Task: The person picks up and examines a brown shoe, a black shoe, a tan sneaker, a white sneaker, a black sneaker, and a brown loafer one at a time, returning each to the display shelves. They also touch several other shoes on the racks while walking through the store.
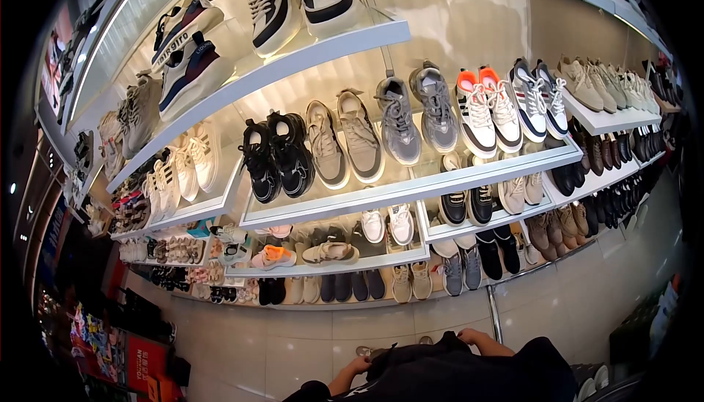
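Note:
Low in the view, my left hand (358,364) is closed at the left edge of a dark cloth (414,358) in front of my body. On the other side, my right hand (467,336) is closed at the cloth's upper right corner, its fingers partly hidden. Both hands are small and far below the shelves. The tips of a pair of light shoes (364,351) show on the floor just beyond the cloth.
Lit shelves (411,189) of shoes curve across the view, with grey sneakers (400,119) and black sneakers (282,156) on the middle one. A metal rail (494,314) runs along the tiled floor (293,329). A red box (144,362) stands lower left.

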Motion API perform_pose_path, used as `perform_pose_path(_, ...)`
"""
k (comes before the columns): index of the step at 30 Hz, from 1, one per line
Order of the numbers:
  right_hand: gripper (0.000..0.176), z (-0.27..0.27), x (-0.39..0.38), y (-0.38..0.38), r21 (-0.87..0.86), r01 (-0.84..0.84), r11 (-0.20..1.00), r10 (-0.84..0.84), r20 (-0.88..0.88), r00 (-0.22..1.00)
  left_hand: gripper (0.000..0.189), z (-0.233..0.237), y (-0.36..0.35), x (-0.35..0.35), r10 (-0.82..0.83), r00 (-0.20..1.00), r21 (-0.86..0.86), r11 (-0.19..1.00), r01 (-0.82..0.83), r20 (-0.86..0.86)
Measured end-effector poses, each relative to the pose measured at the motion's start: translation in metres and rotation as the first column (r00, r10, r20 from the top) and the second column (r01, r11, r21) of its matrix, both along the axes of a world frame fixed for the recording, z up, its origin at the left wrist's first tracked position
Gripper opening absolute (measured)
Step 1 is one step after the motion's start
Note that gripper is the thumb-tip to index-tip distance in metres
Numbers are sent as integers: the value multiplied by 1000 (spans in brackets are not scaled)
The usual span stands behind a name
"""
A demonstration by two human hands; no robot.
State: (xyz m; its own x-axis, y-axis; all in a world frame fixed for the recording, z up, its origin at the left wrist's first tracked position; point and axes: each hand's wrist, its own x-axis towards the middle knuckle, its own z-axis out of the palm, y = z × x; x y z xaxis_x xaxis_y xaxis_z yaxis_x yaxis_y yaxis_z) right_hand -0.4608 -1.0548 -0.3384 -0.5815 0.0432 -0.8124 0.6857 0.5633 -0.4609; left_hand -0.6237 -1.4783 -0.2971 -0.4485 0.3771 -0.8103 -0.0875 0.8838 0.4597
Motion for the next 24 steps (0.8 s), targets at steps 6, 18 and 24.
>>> perform_pose_path(6,51,2,17,-1,-3,66,998,-66,3,998,26,-8,-2,-1,-79,997,65,995,80,-14)
perform_pose_path(18,45,-4,26,-9,21,22,1000,-22,-3,1000,29,18,7,2,5,1000,-24,1000,-5,0)
perform_pose_path(24,43,-2,17,-11,24,85,996,-84,-18,996,34,16,7,-2,-68,997,-54,996,66,-41)
